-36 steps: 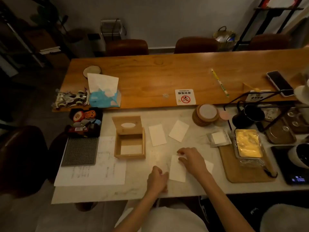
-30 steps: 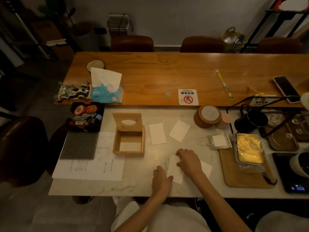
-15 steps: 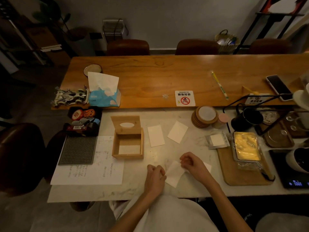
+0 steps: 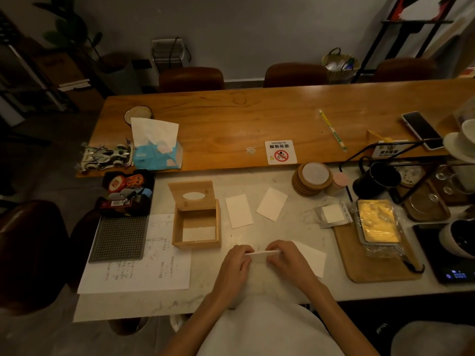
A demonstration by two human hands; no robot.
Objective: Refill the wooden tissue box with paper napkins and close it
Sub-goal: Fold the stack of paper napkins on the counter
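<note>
White paper napkin [image 4: 262, 253] is now off the marble, pinched at both ends: left hand [image 4: 232, 263] closed on its left end, right hand [image 4: 285, 259] closed on its right, fingers curled over the top edge. Half a second ago the same napkin hung loosely between the hands, one corner still near the tabletop; a second ago the right hand lay flat on it. Reads as a fold being made or squared, so the sheet looks nearly ready for loading.

Open wooden tissue box [image 4: 196, 227] sits just left of and beyond the hands, hinged lid with oval slot [image 4: 192, 196] standing up at the far side. One pale napkin lies inside on the bottom; box otherwise mostly unfilled. Refill judged early.

Two more flat white napkins [image 4: 239, 211] [image 4: 272, 204] wait right of the box; another sheet [image 4: 312, 258] lies under the right wrist.

Room: bare marble tabletop [image 4: 257, 235] between hands and box, path clear. Printed paper sheet [image 4: 154, 265] touches the box's left side. Wooden tray [image 4: 359, 268] near the right elbow; table's near edge close below the wrists.
</note>
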